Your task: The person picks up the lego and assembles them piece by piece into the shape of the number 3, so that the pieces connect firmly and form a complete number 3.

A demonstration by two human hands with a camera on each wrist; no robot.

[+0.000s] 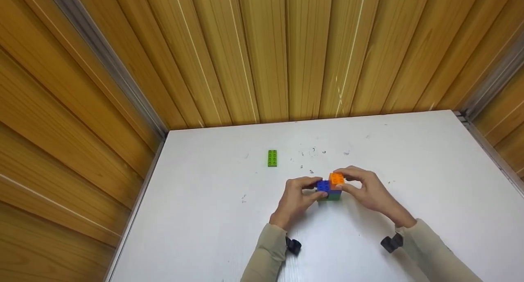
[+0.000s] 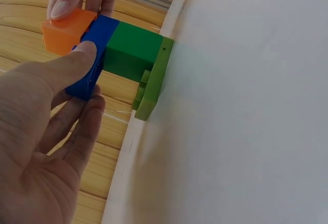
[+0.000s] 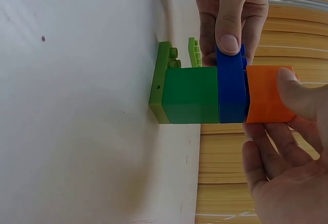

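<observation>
On the white table stands a small stack of toy building bricks. Its base is a flat light-green plate (image 3: pixel 161 80), with a dark-green block (image 3: pixel 190 97) on one end and bare studs beside it. Across the dark-green block lies a blue brick (image 1: pixel 323 186), its free end jutting out toward the left. My left hand (image 1: pixel 295 197) pinches that blue end between thumb and fingers. An orange block (image 1: pixel 337 179) sits over the right end of the blue brick, a thin dark gap showing at their seam. My right hand (image 1: pixel 370 192) pinches the orange block between thumb and fingers.
A loose lime-green flat brick (image 1: pixel 272 158) lies farther back on the white table (image 1: pixel 204 216), left of the stack. Wood-patterned panels (image 1: pixel 266 61) rise behind the table's back edge and along its sides. Small dark marks dot the tabletop.
</observation>
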